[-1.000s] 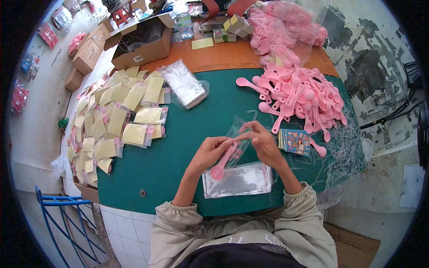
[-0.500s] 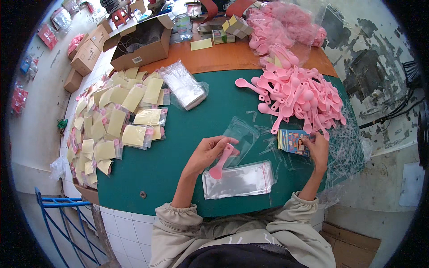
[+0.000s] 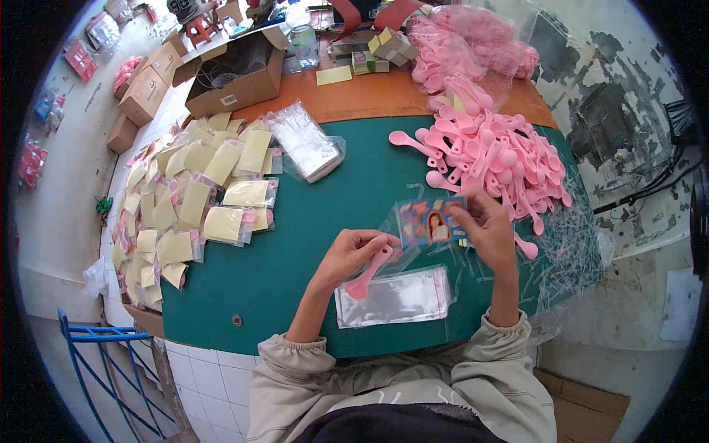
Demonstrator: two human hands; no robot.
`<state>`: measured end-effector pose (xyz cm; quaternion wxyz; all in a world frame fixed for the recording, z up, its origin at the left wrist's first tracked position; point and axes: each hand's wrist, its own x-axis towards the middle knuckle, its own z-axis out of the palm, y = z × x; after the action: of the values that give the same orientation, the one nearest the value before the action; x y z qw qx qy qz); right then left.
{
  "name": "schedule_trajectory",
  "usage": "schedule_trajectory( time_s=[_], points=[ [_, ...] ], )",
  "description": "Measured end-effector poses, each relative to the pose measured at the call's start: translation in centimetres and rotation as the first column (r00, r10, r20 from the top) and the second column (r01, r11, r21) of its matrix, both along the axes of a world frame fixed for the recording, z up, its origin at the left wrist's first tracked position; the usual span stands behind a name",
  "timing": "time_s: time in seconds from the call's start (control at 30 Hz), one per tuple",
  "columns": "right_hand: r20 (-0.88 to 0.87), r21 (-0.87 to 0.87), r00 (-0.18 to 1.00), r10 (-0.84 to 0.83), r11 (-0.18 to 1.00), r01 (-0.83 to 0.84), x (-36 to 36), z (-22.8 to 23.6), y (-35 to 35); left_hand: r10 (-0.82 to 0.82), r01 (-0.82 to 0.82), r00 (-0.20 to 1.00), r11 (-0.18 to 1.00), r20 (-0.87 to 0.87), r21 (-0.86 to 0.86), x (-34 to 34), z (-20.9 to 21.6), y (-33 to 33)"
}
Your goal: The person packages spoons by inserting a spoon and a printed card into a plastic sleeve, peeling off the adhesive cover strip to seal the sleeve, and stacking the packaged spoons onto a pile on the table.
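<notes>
Pink spoon (image 3: 363,279): at the fingertips of the left hand (image 3: 348,252), handle end under the thumb, bowl slanting down and toward the wearer, just right of the wrist. Left hand closed in a pinch on spoon and clear bag (image 3: 389,221) together. Bag extends up and away from those fingers, beyond the spoon handle.

Blue printed card (image 3: 422,223): right of the spoon, held by its right end between thumb and fingers of the right hand (image 3: 480,221). Card's left end overlaps the bag; cannot tell whether any of it is inside.

Below the hands, flat on the green tabletop (image 3: 281,295): stack of clear sleeves (image 3: 391,299), near the spoon's bowl. Small stack of cards (image 3: 463,242) under the right hand, mostly hidden by it. Single pink spoon (image 3: 526,248) just right of that wrist.

Farther out: large heap of pink spoons (image 3: 491,151) beyond the right hand; clear plastic scraps (image 3: 572,244) along the right edge. Left side, well apart from the hands, a pile of filled packets (image 3: 193,203) with pale yellow cards showing; bundle of clear bags (image 3: 304,140) beside it. Cardboard box (image 3: 235,85) at the far left.
</notes>
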<state>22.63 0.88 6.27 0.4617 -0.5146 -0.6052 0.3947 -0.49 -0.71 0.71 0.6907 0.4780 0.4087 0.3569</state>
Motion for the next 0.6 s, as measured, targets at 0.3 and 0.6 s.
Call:
schedule_trajectory(
  time_s=[0.3,0.6],
  points=[
    [0.270,-0.099,0.863,0.427,0.904,-0.416,-0.9,0.8,0.4,-0.180,0.188,0.968,0.982,-0.176,0.030,0.4,0.8,-0.2],
    [0.313,0.028,0.801,0.509,0.839,-0.544,-2.0,-2.8,1.0,-0.003,0.057,0.954,0.983,-0.301,0.172,0.9,0.7,-0.8]
  ],
)
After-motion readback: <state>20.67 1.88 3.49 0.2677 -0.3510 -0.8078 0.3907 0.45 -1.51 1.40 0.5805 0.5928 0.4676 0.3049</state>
